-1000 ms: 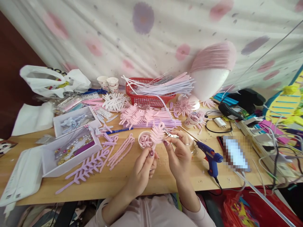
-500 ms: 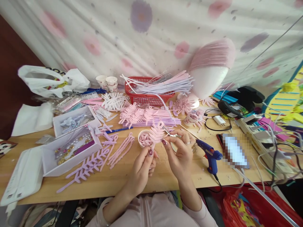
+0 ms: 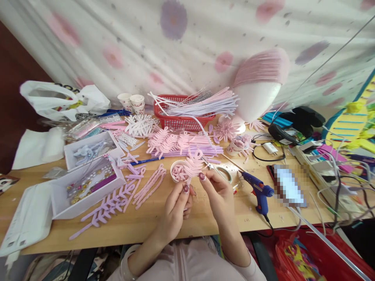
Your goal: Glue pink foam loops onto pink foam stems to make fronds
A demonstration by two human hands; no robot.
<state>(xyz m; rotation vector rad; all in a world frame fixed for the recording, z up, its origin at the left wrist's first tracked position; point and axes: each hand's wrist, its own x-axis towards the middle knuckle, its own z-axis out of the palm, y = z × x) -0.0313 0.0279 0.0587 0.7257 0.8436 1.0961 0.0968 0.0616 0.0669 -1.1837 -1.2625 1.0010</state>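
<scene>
A pink leaf of bent pipe cleaners (image 3: 193,163) stands upright in front of me, with a small loop at its top. Its stem is pinched in my left hand (image 3: 176,201), whose fingers are closed. My right hand (image 3: 219,193) has thumb and index finger together at the leaf's right edge, seemingly pinching a side tip; the exact contact is partly hidden. Just behind the leaf is a paper cup (image 3: 172,171) holding short pink pipe-cleaner pieces. Scissors (image 3: 225,174) lie on the table behind my right hand.
A blue glue gun (image 3: 259,191) and a phone (image 3: 288,185) lie to the right. Finished pink leaves (image 3: 164,142) and a red basket (image 3: 184,124) of pipe cleaners sit behind. White boxes (image 3: 88,195) of beads and purple leaves (image 3: 109,203) are at left.
My right hand has shifted slightly down and its fingers have closed in near the leaf's edge. The scissors behind it show more fully. The left hand and leaf barely moved.
</scene>
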